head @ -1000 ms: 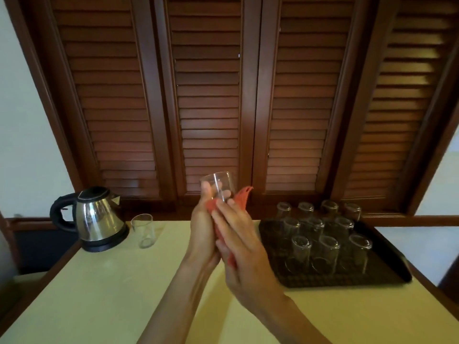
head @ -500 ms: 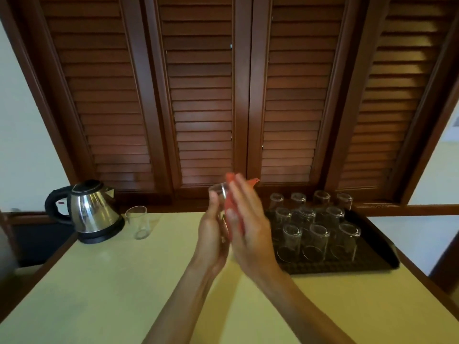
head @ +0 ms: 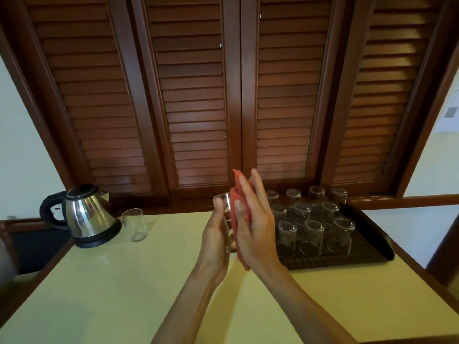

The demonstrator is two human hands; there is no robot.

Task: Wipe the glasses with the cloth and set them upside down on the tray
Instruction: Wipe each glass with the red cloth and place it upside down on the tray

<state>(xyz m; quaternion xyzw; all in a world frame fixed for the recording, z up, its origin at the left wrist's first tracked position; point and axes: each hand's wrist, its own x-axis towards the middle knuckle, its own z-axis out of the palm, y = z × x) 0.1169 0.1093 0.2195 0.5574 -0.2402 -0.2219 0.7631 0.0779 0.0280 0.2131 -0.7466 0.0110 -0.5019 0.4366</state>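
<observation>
My left hand [head: 215, 240] grips a clear glass [head: 223, 201] held above the table, its rim up. My right hand [head: 253, 227] presses a red cloth [head: 234, 194] flat against the glass's right side, fingers straight and pointing up. Most of the glass is hidden between the two hands. A black tray [head: 372, 254] to the right carries several clear glasses [head: 311, 234] standing upside down. One more clear glass [head: 134, 224] stands upright beside the kettle at the left.
A steel kettle [head: 85, 214] with a black handle sits on its base at the table's far left corner. The pale yellow table [head: 111, 294] has a wooden edge. Brown louvred shutters [head: 231, 95] rise behind it.
The right hand with the cloth has slid up along the glass, then a little down again. The left hand has kept its grip on the glass. The camera has tilted slightly.
</observation>
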